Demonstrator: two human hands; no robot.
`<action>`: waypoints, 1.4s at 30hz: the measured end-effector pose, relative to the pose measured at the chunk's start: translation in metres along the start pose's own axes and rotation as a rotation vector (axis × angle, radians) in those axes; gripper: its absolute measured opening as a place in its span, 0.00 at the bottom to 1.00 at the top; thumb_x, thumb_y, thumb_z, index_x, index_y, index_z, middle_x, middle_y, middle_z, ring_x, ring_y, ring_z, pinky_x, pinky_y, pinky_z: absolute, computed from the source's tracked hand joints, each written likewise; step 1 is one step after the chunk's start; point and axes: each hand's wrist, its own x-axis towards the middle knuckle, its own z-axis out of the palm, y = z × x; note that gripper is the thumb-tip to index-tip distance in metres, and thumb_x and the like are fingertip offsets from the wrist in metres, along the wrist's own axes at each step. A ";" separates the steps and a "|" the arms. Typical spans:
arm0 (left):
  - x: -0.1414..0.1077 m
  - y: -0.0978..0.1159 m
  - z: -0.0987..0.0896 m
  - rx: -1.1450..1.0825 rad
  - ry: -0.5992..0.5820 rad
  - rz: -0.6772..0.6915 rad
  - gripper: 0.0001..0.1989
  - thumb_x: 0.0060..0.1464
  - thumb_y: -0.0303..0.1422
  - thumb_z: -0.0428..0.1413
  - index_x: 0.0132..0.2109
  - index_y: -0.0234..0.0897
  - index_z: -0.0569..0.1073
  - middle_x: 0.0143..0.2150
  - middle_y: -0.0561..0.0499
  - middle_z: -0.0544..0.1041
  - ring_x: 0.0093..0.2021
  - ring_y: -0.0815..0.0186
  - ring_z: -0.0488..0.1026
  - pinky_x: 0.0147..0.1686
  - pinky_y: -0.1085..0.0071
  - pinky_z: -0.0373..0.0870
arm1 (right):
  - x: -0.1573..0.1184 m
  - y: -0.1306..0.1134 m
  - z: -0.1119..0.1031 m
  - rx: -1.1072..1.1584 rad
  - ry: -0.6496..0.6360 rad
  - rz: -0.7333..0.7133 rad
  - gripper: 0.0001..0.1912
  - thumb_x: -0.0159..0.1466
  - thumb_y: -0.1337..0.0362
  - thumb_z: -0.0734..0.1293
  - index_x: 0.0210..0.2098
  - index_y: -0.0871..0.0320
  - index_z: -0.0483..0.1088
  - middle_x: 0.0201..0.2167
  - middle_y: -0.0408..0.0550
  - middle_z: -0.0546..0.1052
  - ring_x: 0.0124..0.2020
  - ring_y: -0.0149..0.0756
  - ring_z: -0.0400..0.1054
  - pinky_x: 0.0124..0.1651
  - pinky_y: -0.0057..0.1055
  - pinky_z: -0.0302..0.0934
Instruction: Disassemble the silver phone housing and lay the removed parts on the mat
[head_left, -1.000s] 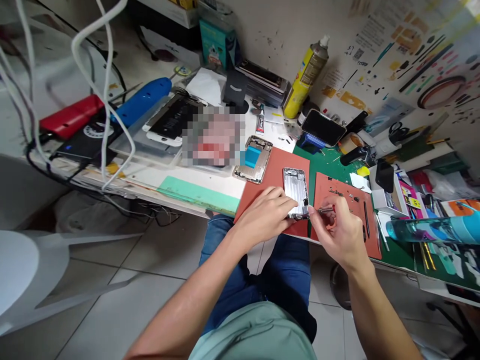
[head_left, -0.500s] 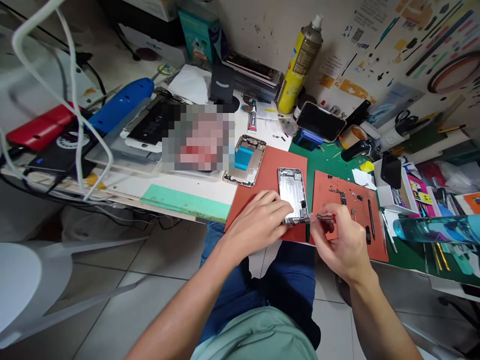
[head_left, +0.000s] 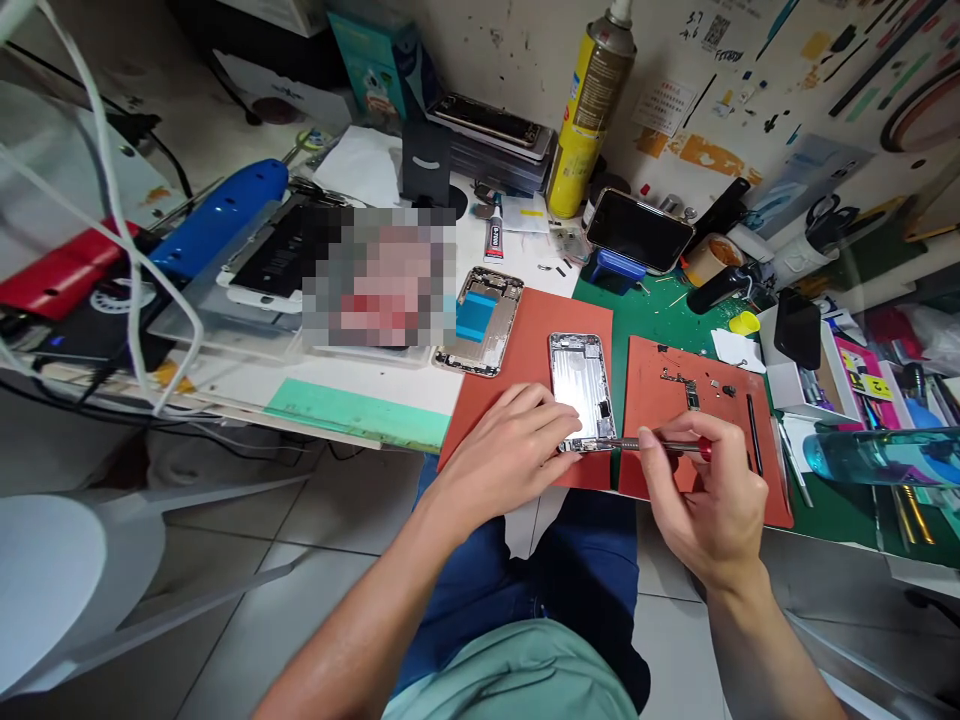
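Observation:
A silver phone housing (head_left: 577, 375), opened to its bare inside, lies on the left red mat (head_left: 536, 320). My left hand (head_left: 517, 440) is closed on the housing's lower left edge, its fingertips over the bottom corner. In my right hand (head_left: 705, 490) is a screwdriver (head_left: 667, 445) with a grey shaft and a red end, gripped between thumb and fingers. Its tip meets the bottom right edge of the housing; the exact contact is too small to make out. Up and left of it rests another phone housing (head_left: 491, 325) with a blue patch.
On the right red mat (head_left: 649, 375) lie small phone parts and a black stick (head_left: 754, 435). A phone (head_left: 637, 238) leans on a blue stand behind. A yellow spray can (head_left: 592, 115) stands at the back; a clear bottle (head_left: 877, 455) lies at right.
My right hand has shifted to the right and slightly down, exposing more of the screwdriver. My left hand stays on the housing. The camera view has shifted slightly.

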 end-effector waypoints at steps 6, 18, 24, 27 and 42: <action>0.000 0.002 -0.002 -0.015 0.025 0.013 0.11 0.72 0.38 0.58 0.55 0.38 0.76 0.56 0.46 0.82 0.54 0.55 0.71 0.58 0.55 0.69 | -0.011 0.016 0.001 0.232 0.107 0.355 0.13 0.68 0.59 0.76 0.47 0.52 0.69 0.32 0.42 0.78 0.28 0.36 0.78 0.27 0.30 0.74; 0.027 0.028 0.002 -0.087 0.014 0.063 0.07 0.75 0.30 0.53 0.46 0.38 0.76 0.42 0.49 0.81 0.46 0.60 0.72 0.51 0.59 0.69 | -0.019 0.020 0.001 0.642 0.249 0.619 0.15 0.66 0.59 0.78 0.44 0.53 0.69 0.23 0.36 0.75 0.22 0.33 0.75 0.27 0.28 0.72; 0.052 0.050 0.023 -0.150 -0.005 0.123 0.07 0.73 0.27 0.54 0.47 0.38 0.77 0.43 0.49 0.82 0.45 0.61 0.72 0.50 0.61 0.69 | -0.046 0.043 -0.038 0.506 0.613 0.713 0.19 0.63 0.58 0.81 0.44 0.54 0.69 0.26 0.35 0.75 0.20 0.31 0.75 0.24 0.26 0.71; 0.075 0.066 0.047 -0.077 -0.040 0.185 0.08 0.73 0.27 0.54 0.48 0.37 0.78 0.43 0.48 0.82 0.44 0.60 0.72 0.46 0.61 0.68 | -0.071 0.056 -0.063 0.410 0.859 0.768 0.22 0.60 0.58 0.83 0.45 0.55 0.70 0.29 0.36 0.77 0.19 0.31 0.74 0.24 0.27 0.71; 0.119 0.082 0.120 0.148 -0.121 0.185 0.11 0.72 0.28 0.55 0.45 0.40 0.83 0.39 0.48 0.79 0.39 0.60 0.68 0.38 0.62 0.61 | -0.123 0.078 -0.085 0.377 1.003 0.842 0.22 0.60 0.60 0.83 0.44 0.58 0.71 0.25 0.38 0.78 0.21 0.32 0.76 0.28 0.29 0.74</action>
